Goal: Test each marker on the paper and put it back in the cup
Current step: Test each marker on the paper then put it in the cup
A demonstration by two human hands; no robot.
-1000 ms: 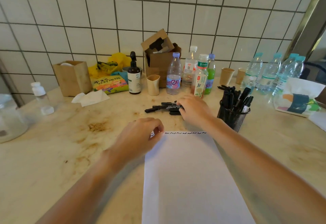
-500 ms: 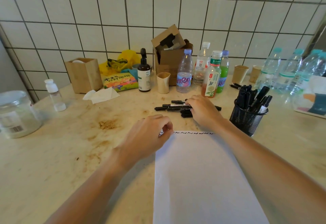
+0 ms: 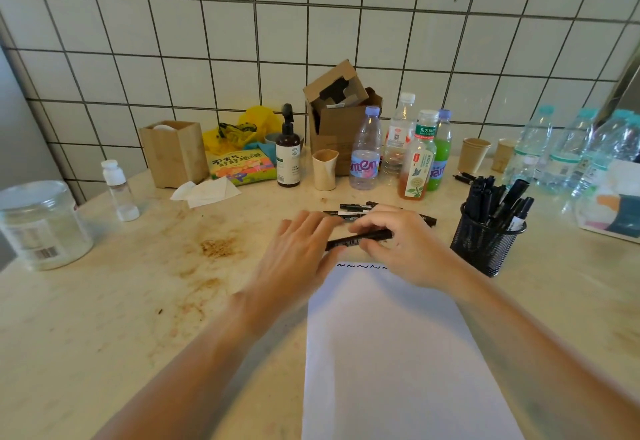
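A black marker [image 3: 360,238] lies level just above the table, held between both hands beyond the paper's far edge. My right hand [image 3: 398,249] pinches its right end. My left hand [image 3: 298,249] touches its left end with the fingers spread. The white paper [image 3: 398,353] lies in front of me with a row of black squiggles [image 3: 362,266] along its top edge. Several loose black markers [image 3: 356,209] lie behind my hands. A black mesh cup [image 3: 481,245] full of markers stands to the right.
Bottles [image 3: 367,152], a paper cup [image 3: 325,169], a cardboard box [image 3: 337,117] and a pump bottle [image 3: 288,152] line the tiled wall. A clear jar [image 3: 41,225] stands far left. Water bottles [image 3: 568,155] and a tissue pack [image 3: 616,204] crowd the right. Brown stains mark the counter.
My right hand lifted a marker from the pile and drew it back toward the paper. My left hand left the paper's corner, opened, and reached the marker's left end.
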